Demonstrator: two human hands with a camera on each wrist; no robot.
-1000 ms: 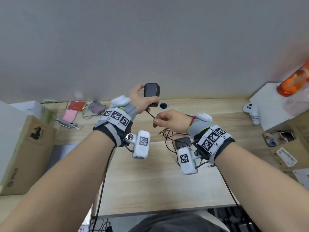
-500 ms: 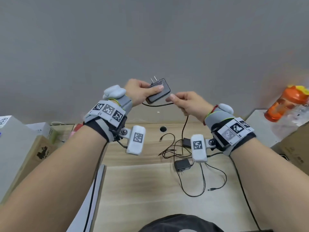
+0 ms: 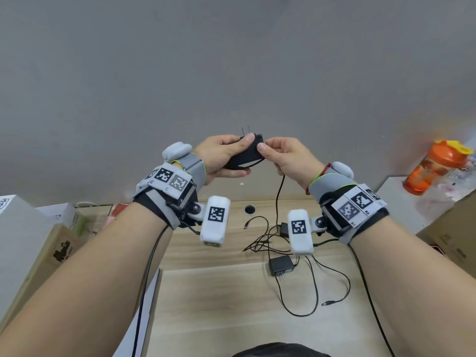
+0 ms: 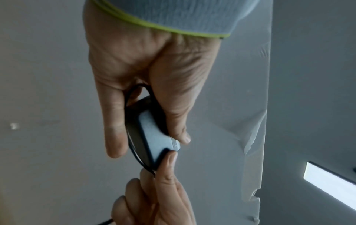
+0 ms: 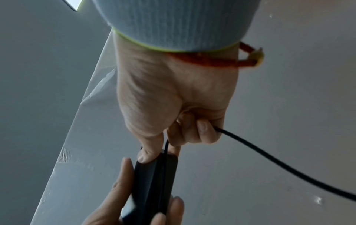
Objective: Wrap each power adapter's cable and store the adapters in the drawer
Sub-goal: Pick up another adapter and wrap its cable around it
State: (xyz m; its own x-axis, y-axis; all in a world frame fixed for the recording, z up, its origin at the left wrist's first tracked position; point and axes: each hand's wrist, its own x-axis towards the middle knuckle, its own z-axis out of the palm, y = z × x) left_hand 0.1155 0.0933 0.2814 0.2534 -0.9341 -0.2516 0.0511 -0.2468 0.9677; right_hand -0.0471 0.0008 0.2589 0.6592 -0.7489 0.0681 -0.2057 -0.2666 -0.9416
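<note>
My left hand (image 3: 226, 157) grips a black power adapter (image 3: 247, 155) raised in front of the grey wall, its prongs pointing up; the same adapter (image 4: 152, 137) sits between thumb and fingers in the left wrist view. My right hand (image 3: 283, 158) pinches the adapter's thin black cable (image 3: 279, 191) at the adapter's right end, and the cable (image 5: 269, 153) runs through its curled fingers and down to the desk. A second black adapter (image 3: 280, 265) lies on the wooden desk (image 3: 219, 305) with loose cable around it. A third small adapter (image 3: 284, 229) lies behind it. No drawer is in view.
Cardboard boxes (image 3: 46, 253) stand at the left edge and another box (image 3: 453, 228) at the right. An orange bottle (image 3: 435, 167) stands on a white surface at the right. A cable hole (image 3: 249, 209) is set into the desk's far side.
Both hands have lifted the adapter higher off the desk. My right hand has closed in on the adapter's end, laying the cable along its side.
</note>
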